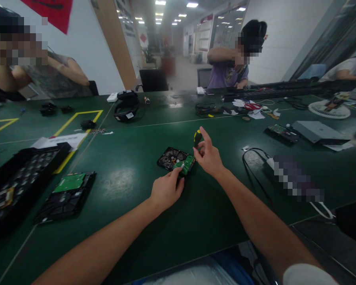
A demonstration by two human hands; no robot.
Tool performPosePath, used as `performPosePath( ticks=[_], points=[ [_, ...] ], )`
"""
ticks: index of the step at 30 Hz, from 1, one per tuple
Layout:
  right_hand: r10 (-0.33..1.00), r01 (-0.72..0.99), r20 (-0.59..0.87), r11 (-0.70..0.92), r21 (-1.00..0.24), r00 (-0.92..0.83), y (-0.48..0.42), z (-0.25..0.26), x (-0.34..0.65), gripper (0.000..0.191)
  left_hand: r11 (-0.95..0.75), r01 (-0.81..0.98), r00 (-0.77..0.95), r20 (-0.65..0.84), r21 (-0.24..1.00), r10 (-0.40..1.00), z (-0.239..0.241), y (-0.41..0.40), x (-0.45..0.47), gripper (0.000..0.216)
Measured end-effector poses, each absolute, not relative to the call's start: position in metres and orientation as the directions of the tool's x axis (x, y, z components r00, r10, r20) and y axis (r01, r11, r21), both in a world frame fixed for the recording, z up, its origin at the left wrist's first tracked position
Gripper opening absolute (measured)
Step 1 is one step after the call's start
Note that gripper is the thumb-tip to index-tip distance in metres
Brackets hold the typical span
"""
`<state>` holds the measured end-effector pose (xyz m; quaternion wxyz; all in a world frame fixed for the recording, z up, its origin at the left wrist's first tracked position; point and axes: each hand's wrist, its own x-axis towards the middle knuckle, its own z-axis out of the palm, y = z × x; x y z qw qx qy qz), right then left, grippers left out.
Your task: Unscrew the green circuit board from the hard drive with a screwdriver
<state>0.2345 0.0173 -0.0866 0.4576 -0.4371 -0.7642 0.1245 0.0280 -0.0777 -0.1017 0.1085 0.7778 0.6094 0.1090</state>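
On the green tabletop before me lies a black hard drive (167, 158), its green circuit board (187, 161) facing up. My left hand (167, 189) grips the drive's near edge, with the fingertips at the board and the thumb low at the side. Over the drive's right end, my right hand (210, 159) is closed around a small screwdriver (197, 137) with a yellow and black handle. The handle stands nearly upright, slightly tilted. Its shaft and tip are too small or hidden to make out, so I cannot tell whether it touches the drive.
At left lie another hard drive (67, 196) and a long black tray (26, 174). On the right are a phone-like device with a cable (295, 174), a third drive (281, 133) and a grey metal case (320, 132). Two people sit across the table, and another is at far right.
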Motion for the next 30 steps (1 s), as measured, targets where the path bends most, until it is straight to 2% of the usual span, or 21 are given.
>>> performPosePath(
  ticks=[17, 30],
  points=[
    [0.8, 0.504, 0.576, 0.573, -0.646, -0.171, 0.0198, -0.0896, 0.2392, 0.08, -0.254, 0.921, 0.243, 0.073, 0.295, 0.967, -0.1036, -0.078, 0.028, 0.041],
    [0.782, 0.478, 0.608, 0.591, -0.65, -0.141, 0.0206, -0.0927, 0.2371, 0.084, -0.261, 0.917, 0.251, 0.072, 0.303, 0.965, -0.1038, -0.0774, 0.0277, 0.042]
  ],
)
